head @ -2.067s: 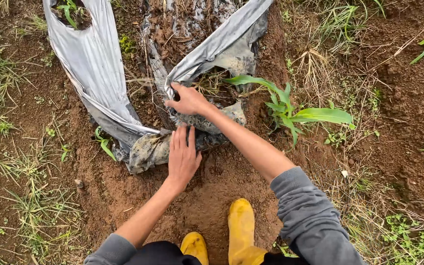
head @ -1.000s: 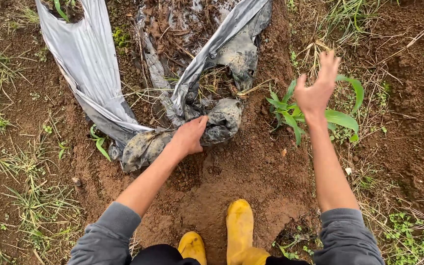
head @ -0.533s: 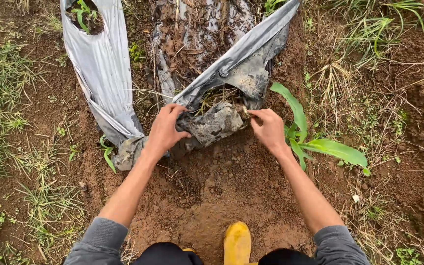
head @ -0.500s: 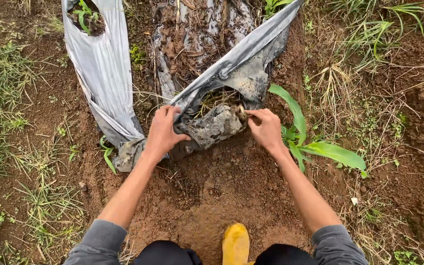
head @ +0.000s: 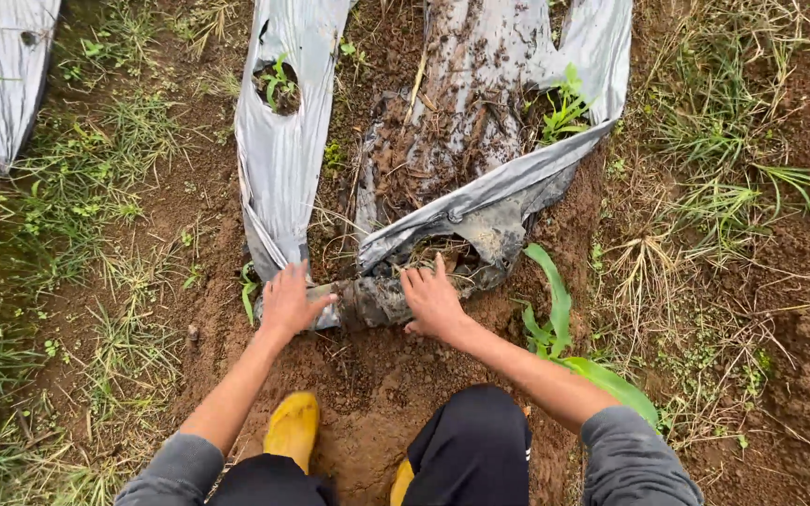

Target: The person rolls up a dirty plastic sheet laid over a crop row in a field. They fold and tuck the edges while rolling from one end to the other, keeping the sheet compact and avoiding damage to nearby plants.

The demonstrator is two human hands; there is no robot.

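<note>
Brown, damp soil (head: 396,394) fills the middle of the frame, with grass (head: 77,206) on the left and dry weeds on the right. Silver plastic mulch sheet (head: 283,159) runs down from the top edge in torn strips, and its muddy lower end is bunched into a roll (head: 363,302) lying across the frame, long axis left to right, just above centre-bottom. That roll sits straight ahead of me, between both hands and touching both. My left hand (head: 285,302) rests on its left end, fingers spread and flat, palm down. My right hand (head: 433,302) presses on its right end, fingers loosely fanned toward the hole in the sheet; I cannot tell whether any plastic is pinched beneath it. Both arms reach forward about equally. A young corn plant (head: 560,309) stands just right of my right wrist. My yellow boot (head: 292,426) shows at lower centre.
</note>
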